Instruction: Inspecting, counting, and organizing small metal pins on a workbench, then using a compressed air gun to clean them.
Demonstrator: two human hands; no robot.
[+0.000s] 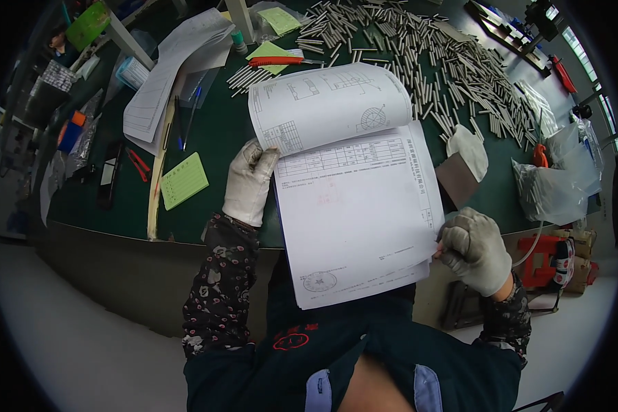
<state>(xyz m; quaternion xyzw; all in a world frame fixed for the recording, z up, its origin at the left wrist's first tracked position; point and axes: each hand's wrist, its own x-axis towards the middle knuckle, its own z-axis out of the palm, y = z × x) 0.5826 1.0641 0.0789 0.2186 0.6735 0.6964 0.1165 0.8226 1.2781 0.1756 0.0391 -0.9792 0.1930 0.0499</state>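
My left fingers (pixel 247 156) are closed in a pinch on the left edge of the stack of papers (pixel 353 213), where the turned-up sheet lifts; my right fingers (pixel 454 237) curl shut at its edge, at 4 o'clock, and seem to grip it too. The stack lies before me, its lower part over my lap, past the near edge of the surface (pixel 123 213). The top sheet (pixel 323 103), bearing drawings, is folded back toward 12 o'clock; a page with a table and stamp lies exposed. I judge the leafing partway: one sheet is turned at least, others remain beneath, how many I cannot tell.

The curled sheet hides that page's top. Metal rods (pixel 484 82) crowd 1 o'clock, a red-handled knife (pixel 275 61) 11, a notepad (pixel 184 180) 9, a plastic bag (pixel 553 182) 3.
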